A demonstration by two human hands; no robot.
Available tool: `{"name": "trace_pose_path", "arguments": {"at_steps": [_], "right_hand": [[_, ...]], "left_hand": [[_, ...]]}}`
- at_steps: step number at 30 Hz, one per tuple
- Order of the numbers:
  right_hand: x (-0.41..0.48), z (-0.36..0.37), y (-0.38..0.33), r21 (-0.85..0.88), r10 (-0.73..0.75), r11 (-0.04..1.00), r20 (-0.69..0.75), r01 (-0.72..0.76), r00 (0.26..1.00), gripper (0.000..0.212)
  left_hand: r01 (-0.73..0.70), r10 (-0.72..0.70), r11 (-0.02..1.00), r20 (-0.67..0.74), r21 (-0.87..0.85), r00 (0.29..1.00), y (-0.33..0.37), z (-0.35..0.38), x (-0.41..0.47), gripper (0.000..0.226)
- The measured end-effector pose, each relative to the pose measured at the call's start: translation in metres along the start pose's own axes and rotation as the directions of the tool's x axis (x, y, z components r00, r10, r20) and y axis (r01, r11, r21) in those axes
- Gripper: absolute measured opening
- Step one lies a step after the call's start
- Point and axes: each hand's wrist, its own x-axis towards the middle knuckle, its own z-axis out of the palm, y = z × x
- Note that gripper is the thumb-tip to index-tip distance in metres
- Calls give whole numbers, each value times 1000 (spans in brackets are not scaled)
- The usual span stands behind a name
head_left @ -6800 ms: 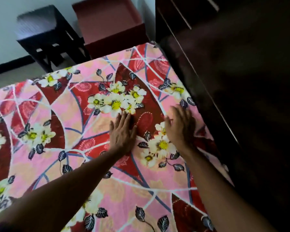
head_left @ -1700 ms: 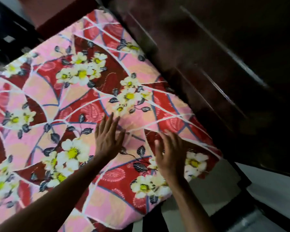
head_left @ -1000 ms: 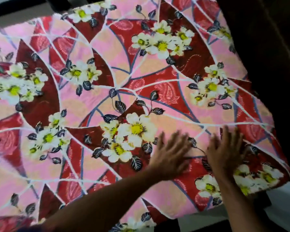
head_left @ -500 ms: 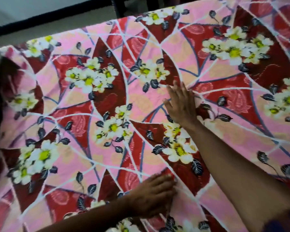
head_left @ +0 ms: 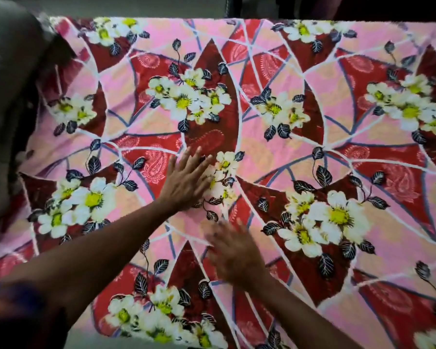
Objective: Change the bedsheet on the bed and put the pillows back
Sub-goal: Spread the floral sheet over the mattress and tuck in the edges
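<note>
Left hand (head_left: pixel 186 180): palm down, fingers straight and spread, flat on the bedsheet (head_left: pixel 322 79); the arm reaches in from the lower left.
Right hand (head_left: pixel 234 253): blurred, palm down, fingers straight, just nearer and right of the left; the hands are apart.
Bedsheet: pink and dark red with white flowers, smooth under both hands.
Long axis: left to right, well past both hands.

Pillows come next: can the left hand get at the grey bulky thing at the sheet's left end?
Probably yes. The left hand lies flat on the bedsheet, and only bare sheet lies between it and the grey bulky thing.
</note>
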Motion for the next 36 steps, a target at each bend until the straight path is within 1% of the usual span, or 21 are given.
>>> {"name": "trace_pose_path", "arguments": {"at_steps": [2, 5, 7, 8, 9, 11, 13, 14, 16, 18, 20, 22, 25, 27, 28, 29, 31, 32, 33, 35, 36], "right_hand": [[31, -20, 44, -5, 169, 985, -74, -170, 983, 45], [86, -48, 114, -41, 425, 898, -184, -438, 887, 57], [120, -53, 137, -46, 560, 819, -148, -571, 815, 64], [134, -49, 137, -54, 579, 808, -116, -587, 807, 67], [145, -41, 128, -75, 556, 824, -87, -562, 826, 69], [158, -15, 86, -105, 424, 899, -41, -426, 905, 71], [147, 16, 27, -125, 212, 969, -8, -212, 977, 68], [133, 30, -3, -110, 105, 989, 24, -101, 994, 66], [102, 49, -57, -50, -58, 997, 121, 64, 991, 63], [80, 55, -85, 13, -155, 988, 180, 155, 971, 59], [82, 51, -82, 45, -156, 988, 162, 150, 974, 58], [106, 41, -60, -4, -60, 998, 95, 61, 994, 59], [158, 30, -16, -68, 166, 984, -7, -166, 986, 59], [187, 31, -7, -88, 237, 967, -29, -239, 971, 62], [196, 36, -13, -94, 229, 968, -30, -231, 973, 64], [200, 43, -27, -95, 184, 978, -15, -184, 983, 66], [192, 61, -72, -99, -21, 995, 53, 26, 998, 67], [180, 72, -98, -83, -162, 982, 101, 170, 982, 66], [161, 81, -121, -40, -285, 955, 152, 294, 946, 64], [129, 92, -154, 94, -469, 883, 199, 460, 861, 59], [123, 96, -160, 172, -530, 846, 176, 504, 830, 51]], "left_hand": [[77, -77, 997, 8, -13, 997, -4, 16, -18, 64], [205, -205, 978, -20, -32, 978, -3, 29, -45, 65], [279, -281, 959, -37, -45, 959, -4, 30, -61, 65], [330, -332, 942, -29, -66, 943, -4, 30, -70, 66], [390, -393, 917, -20, -86, 919, -6, 32, -79, 66], [535, -540, 836, -5, -123, 842, -13, 32, -99, 65], [629, -636, 762, 4, -154, 772, -21, 32, -116, 65], [642, -649, 750, 15, -160, 761, -25, 32, -124, 64], [658, -662, 736, 35, -160, 749, -34, 33, -143, 62], [718, -724, 669, 52, -192, 688, -45, 32, -164, 61], [781, -794, 579, 52, -234, 605, -54, 30, -183, 63], [807, -832, 526, 36, -270, 554, -61, 29, -196, 67], [806, -836, 520, 25, -282, 548, -57, 34, -216, 67], [807, -842, 514, 8, -291, 540, -47, 41, -231, 65], [814, -858, 488, 0, -315, 514, -42, 43, -236, 65], [827, -886, 436, -6, -355, 464, -37, 43, -240, 65], [824, -942, 311, -39, -473, 333, -35, 39, -241, 63], [801, -949, 295, -58, -522, 311, -39, 34, -240, 62], [768, -936, 332, -91, -548, 340, -44, 27, -237, 61], [668, -866, 468, -152, -578, 476, -64, 14, -223, 61], [611, -819, 530, -168, -587, 549, -78, 8, -212, 60]]}}
